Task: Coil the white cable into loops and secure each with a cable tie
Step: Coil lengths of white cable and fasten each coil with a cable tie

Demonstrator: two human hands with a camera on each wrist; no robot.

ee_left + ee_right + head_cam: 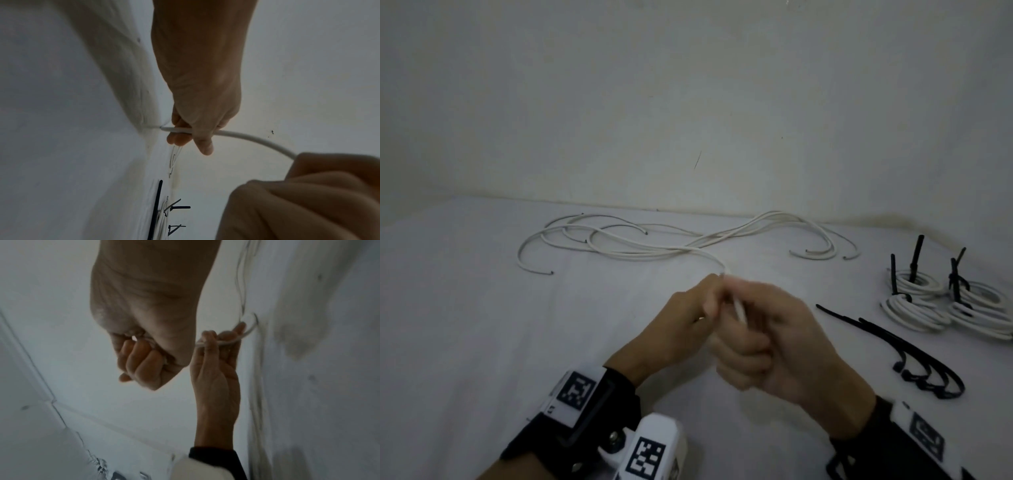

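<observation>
My left hand (688, 318) pinches a white cable (739, 310) between thumb and fingers, over the middle of the white table (465, 308). In the left wrist view the cable (246, 136) has a short tip poking past the left hand (191, 134), then arcs into the right hand (304, 198). My right hand (767, 342) is a fist around the cable, touching the left. The right wrist view shows that right fist (144, 356) and the left hand (213, 369) beside it. Loose white cables (654, 246) lie behind. Black cable ties (893, 346) lie to the right.
Several coiled white bundles (928, 298), each bound with a black tie whose tail stands up, sit at the table's right edge. A plain wall (688, 102) rises right behind the table. Bare tabletop lies to the left of my hands.
</observation>
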